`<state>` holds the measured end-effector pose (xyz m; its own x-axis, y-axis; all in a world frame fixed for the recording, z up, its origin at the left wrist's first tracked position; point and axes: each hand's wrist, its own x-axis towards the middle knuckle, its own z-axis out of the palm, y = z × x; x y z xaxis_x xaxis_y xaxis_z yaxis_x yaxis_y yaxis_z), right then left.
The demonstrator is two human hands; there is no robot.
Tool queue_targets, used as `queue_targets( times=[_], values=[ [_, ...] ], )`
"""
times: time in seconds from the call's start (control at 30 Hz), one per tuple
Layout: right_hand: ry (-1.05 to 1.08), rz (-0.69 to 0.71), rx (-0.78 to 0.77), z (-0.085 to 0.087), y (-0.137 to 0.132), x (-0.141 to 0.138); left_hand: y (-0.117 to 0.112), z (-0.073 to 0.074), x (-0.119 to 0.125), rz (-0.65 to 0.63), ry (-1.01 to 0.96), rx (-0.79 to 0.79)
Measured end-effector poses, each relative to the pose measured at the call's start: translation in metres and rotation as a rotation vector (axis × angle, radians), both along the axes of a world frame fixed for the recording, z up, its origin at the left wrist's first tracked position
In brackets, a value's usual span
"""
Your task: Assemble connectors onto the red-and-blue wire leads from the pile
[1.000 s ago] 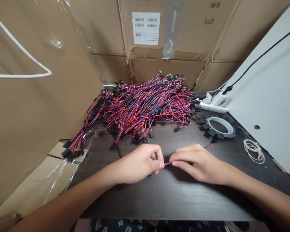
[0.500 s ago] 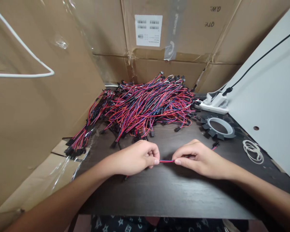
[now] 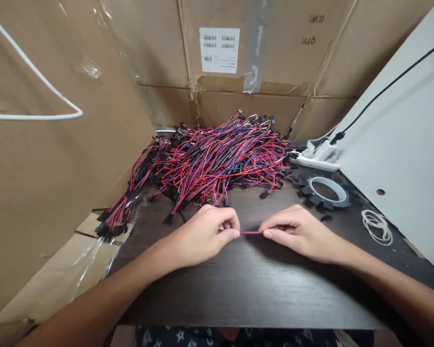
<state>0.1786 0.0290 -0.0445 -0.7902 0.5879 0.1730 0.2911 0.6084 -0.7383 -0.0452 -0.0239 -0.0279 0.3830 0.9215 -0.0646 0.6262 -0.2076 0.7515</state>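
Both of my hands rest on a dark wooden table and pinch one thin red-and-blue wire stretched between them. My left hand is curled into a loose fist, thumb and forefinger closed on the wire's left part. My right hand pinches the right part; the wire's black connector end pokes out behind that hand. A big heap of similar red, blue and black wires lies just beyond my hands.
Cardboard boxes wall in the back and left. A bundle of wires hangs over the table's left edge. A roll of tape with black pieces, white rubber bands, a white power strip and a white panel stand at right.
My hands have drawn apart a little, showing more of the wire between them, and have shifted slightly away from me toward the heap.
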Motion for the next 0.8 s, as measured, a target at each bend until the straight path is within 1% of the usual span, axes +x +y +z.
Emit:
queue_targets(
  times=[0.1, 0.2, 0.37, 0.53, 0.67, 0.8],
  values=[
    [0.037, -0.025, 0.019, -0.0023, -0.0008, 0.0001, -0.0003, -0.0021, -0.0011, -0.018, -0.013, 0.101],
    [0.082, -0.024, 0.026, -0.0027, -0.0005, -0.0005, -0.0004, -0.0025, -0.0024, -0.032, -0.037, 0.145],
    [0.143, -0.027, 0.020, -0.0009, -0.0001, -0.0015, 0.0004, -0.0028, -0.0036, -0.009, -0.098, 0.122],
    [0.124, -0.065, 0.011, -0.0009, -0.0015, -0.0020, 0.0011, -0.0040, -0.0036, 0.029, -0.118, 0.085],
    [0.101, -0.112, 0.020, -0.0017, -0.0009, -0.0028, 0.0013, -0.0037, -0.0032, 0.061, -0.110, 0.108],
    [0.099, -0.112, 0.031, -0.0019, 0.0002, -0.0023, 0.0025, -0.0034, -0.0034, 0.072, -0.081, 0.129]
  ],
)
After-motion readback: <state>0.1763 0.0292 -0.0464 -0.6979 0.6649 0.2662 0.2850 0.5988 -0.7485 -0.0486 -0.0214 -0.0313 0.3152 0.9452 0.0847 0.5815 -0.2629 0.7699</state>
